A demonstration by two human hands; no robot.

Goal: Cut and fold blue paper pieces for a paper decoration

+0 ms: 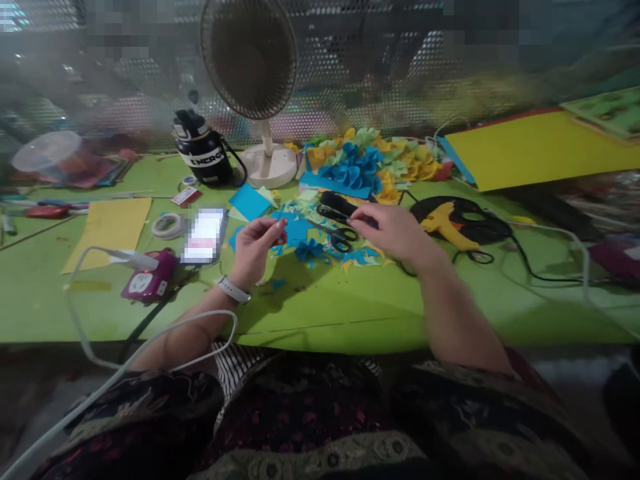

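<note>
My left hand (259,248) hovers over the paper scraps, thumb and fingertips pinched together. Whatever it pinches, if anything, is too small to make out. The fingers of my right hand (385,230) are drawn together beside a dark elongated object (336,205); I cannot tell whether they grip it. Between the hands lie black-handled scissors (343,239), over cut blue, yellow and pale green paper scraps (363,256). A small blue paper flower (309,249) sits among the scraps. Blue square paper (249,202) lies beyond my left hand.
Behind are a fan (270,167), a black bottle (205,157) and heaped paper flowers (357,167). To the right lies a yellow glue gun (450,227) with cords. To the left are a phone (204,235), a tape roll (167,226) and a purple power socket (149,279) with white cable.
</note>
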